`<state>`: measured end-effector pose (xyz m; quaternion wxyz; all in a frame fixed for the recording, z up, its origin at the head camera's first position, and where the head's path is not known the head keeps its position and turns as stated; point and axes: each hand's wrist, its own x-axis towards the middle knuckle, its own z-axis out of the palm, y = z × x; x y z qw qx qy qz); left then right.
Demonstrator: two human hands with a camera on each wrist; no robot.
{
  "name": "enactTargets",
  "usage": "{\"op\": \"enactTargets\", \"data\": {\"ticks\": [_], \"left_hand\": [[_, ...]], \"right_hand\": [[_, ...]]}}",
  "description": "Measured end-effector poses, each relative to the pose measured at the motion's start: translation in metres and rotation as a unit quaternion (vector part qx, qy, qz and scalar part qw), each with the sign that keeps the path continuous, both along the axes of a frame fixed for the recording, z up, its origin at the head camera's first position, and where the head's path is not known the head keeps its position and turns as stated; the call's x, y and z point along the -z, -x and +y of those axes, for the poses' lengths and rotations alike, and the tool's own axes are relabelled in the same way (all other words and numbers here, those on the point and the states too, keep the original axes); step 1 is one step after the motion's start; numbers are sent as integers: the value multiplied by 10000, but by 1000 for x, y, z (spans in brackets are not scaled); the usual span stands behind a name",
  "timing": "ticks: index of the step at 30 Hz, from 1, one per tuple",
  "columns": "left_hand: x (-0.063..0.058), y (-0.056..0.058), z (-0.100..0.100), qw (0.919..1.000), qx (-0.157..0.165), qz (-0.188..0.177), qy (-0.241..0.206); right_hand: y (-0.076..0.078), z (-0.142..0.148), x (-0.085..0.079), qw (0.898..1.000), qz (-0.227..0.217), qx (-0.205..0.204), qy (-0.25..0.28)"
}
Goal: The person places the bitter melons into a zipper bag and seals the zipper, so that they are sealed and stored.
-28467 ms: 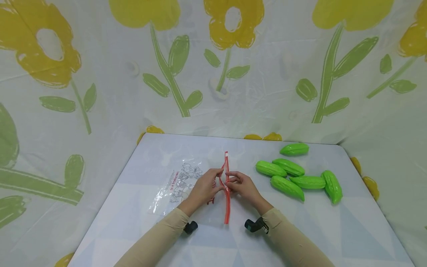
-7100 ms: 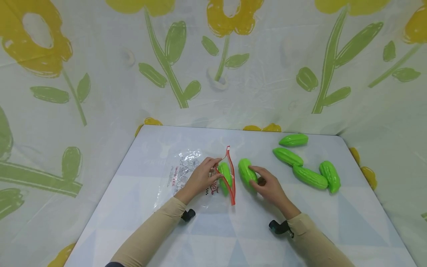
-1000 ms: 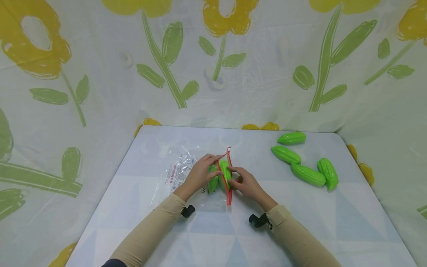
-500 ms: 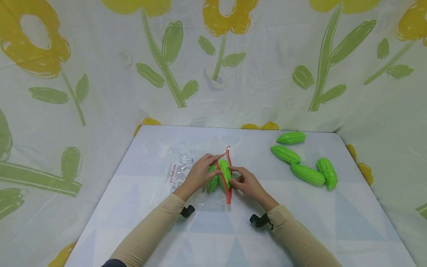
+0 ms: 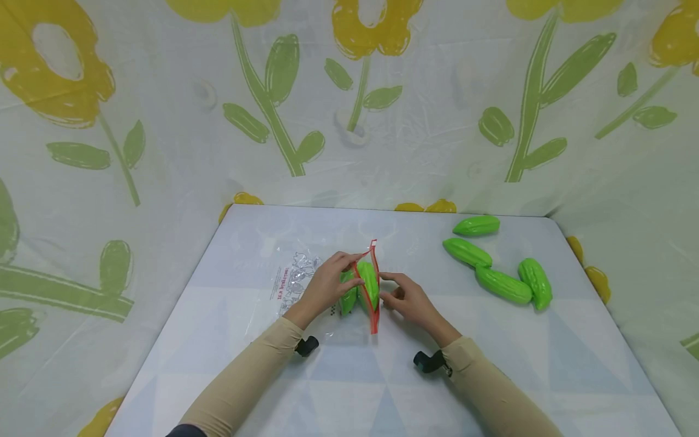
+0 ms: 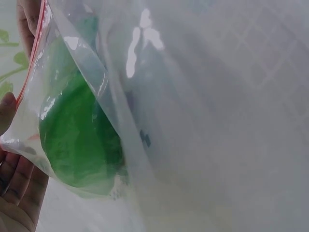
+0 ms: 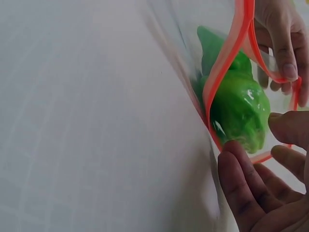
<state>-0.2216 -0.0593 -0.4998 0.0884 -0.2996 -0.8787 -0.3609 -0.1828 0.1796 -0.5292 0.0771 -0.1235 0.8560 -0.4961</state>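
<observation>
Right grip (image 5: 408, 301) just let go, loose, empty; one long green gourd (image 5: 369, 279) sits in the clear red-edged plastic bag (image 5: 299, 274) left grip (image 5: 326, 284) pinches.

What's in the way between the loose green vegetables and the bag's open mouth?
Your right hand, at the red-rimmed mouth of the bag; a green vegetable just inside also partly fills it. Otherwise, only bare tabletop shows between the loose vegetables and bag.
</observation>
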Motion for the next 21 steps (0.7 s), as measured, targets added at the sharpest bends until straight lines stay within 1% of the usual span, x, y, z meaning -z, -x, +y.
{"op": "enactTargets", "data": {"ticks": [4, 11, 21], "left_hand": [[0, 0, 0, 10000, 9, 14, 16], [-1, 1, -1, 10000, 25, -76, 28], [-1, 0, -2, 10000, 27, -89, -2]], "right_hand": [[0, 7, 0, 10000, 22, 10, 28], [-2, 23, 1, 9998, 19, 167, -86], [-7, 41, 3, 9988, -27, 422, -243]]}}
